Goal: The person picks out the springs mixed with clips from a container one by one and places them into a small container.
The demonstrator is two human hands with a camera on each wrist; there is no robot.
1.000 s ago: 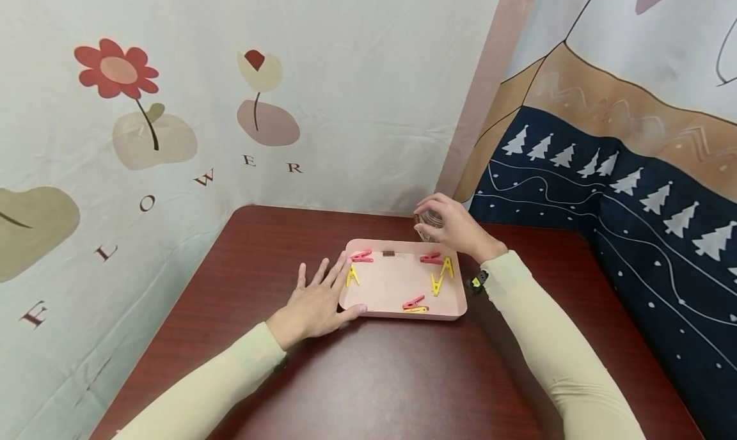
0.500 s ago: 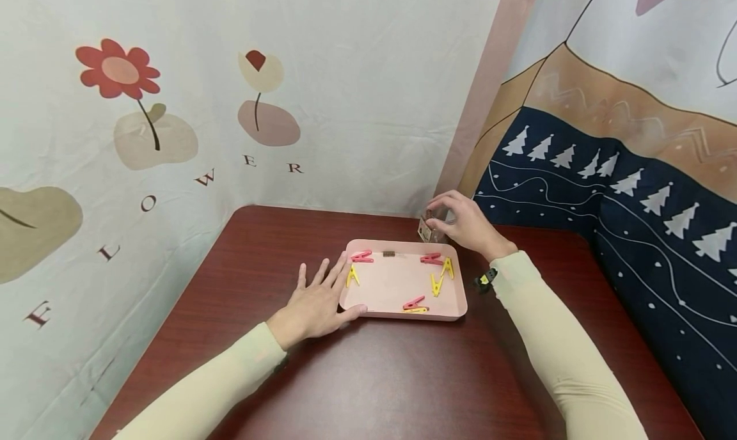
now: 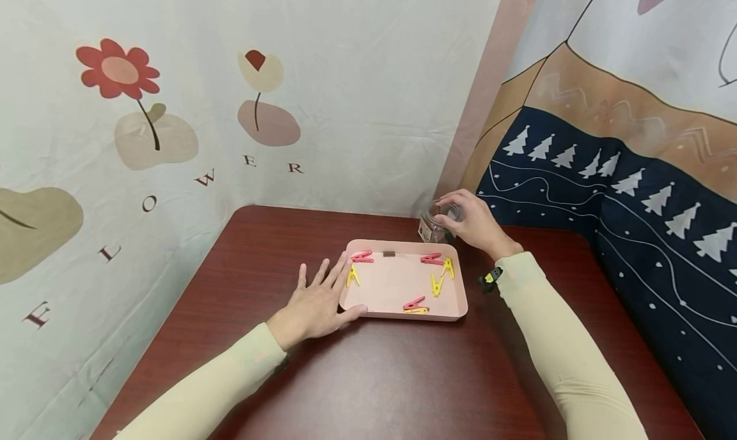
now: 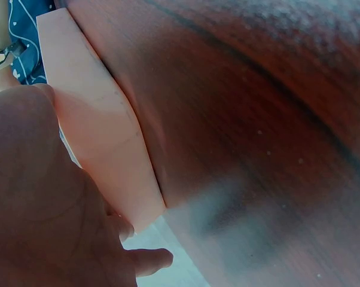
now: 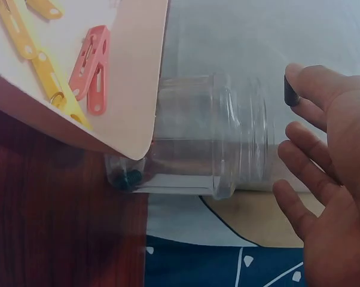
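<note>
My right hand [image 3: 476,226] pinches a small dark spring [image 5: 290,92] between thumb and index finger, just above the mouth of a clear jar [image 5: 192,140]. The jar stands upright behind the back right corner of a pink tray [image 3: 397,283], and another dark spring [image 5: 129,177] lies at its bottom. Fingers spread straight, my left hand [image 3: 313,306] rests on the tray's left side, with the thumb at its front edge. Inside the tray, a spring [image 3: 389,254] lies near the back wall, among red-pink clothespins [image 3: 430,259] and yellow clothespins [image 3: 436,285].
The tray and jar stand on a dark red-brown table [image 3: 368,376]. A pale curtain with printed flowers [image 3: 357,107] hangs right behind its back edge. To the right is a navy cloth with white trees [image 3: 547,178].
My right hand has shifted right, carrying the spring from the jar's left side to above its mouth, so more of the jar shows. My left hand and the tray have stayed put.
</note>
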